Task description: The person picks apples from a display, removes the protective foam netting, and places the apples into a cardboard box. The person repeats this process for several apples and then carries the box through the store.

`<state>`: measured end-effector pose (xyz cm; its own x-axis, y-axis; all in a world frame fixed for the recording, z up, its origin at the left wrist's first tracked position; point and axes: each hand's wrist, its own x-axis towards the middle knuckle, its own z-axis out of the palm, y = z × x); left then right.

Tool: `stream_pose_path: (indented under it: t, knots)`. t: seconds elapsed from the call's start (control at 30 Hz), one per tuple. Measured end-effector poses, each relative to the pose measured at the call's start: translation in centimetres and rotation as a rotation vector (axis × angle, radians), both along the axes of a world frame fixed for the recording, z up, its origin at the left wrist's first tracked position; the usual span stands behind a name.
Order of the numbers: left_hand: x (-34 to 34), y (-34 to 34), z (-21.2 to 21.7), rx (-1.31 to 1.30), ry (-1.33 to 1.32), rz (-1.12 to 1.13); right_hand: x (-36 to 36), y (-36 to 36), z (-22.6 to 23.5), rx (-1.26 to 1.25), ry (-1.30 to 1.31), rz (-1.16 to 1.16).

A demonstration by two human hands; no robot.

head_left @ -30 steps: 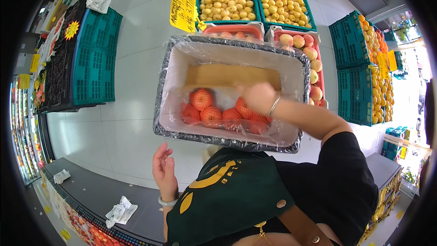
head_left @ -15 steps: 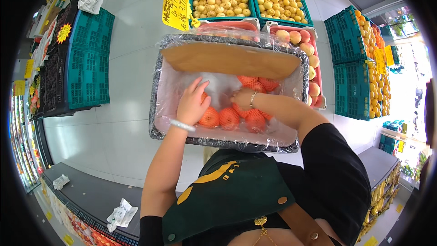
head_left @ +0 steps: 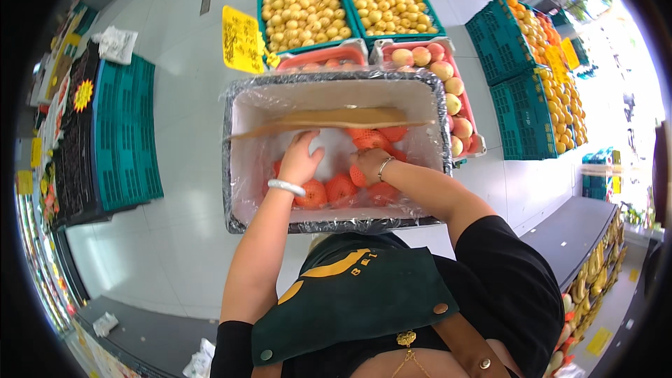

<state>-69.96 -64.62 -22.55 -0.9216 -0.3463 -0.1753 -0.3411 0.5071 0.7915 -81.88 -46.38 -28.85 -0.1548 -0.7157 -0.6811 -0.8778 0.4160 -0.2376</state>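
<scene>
In front of me stands a deep box, white inside, its dark rim wrapped in clear plastic. Several round fruits in orange net sleeves lie on its bottom. My left hand is inside the box at the left, thumb and fingers apart, holding nothing visible, beside the sleeved fruits. My right hand curls around a sleeved fruit on the right; its fingertips are partly hidden. A brown cardboard sheet stands slanted across the box beyond both hands, seen nearly edge-on.
Behind the box are red crates of peaches and green crates of small yellow fruit, with a yellow sign. Green crates stand at left and right. A grey ledge runs at the lower left.
The cardboard sheet has dropped lower inside the box and now shows nearly edge-on. My right hand has shifted slightly, with a sleeved fruit now showing at its fingers. The whole view has shifted.
</scene>
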Motion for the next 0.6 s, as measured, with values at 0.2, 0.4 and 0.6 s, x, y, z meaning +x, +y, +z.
stream_pose_path:
  t: [0.2,0.4,0.6]
  knots:
    - [2.9,4.1,5.0,0.327,0.041,-0.14,2.2,3.5,9.7,-0.612,-0.541,-1.075]
    - [4.5,8.8,12.2,0.819,0.28,-0.325,14.4,7.9,20.1,-1.115,-0.18,-1.125]
    - [9.1,11.3,11.8,1.063,-0.022,-1.004,28.0,12.2,24.5,-1.262,0.126,-1.416]
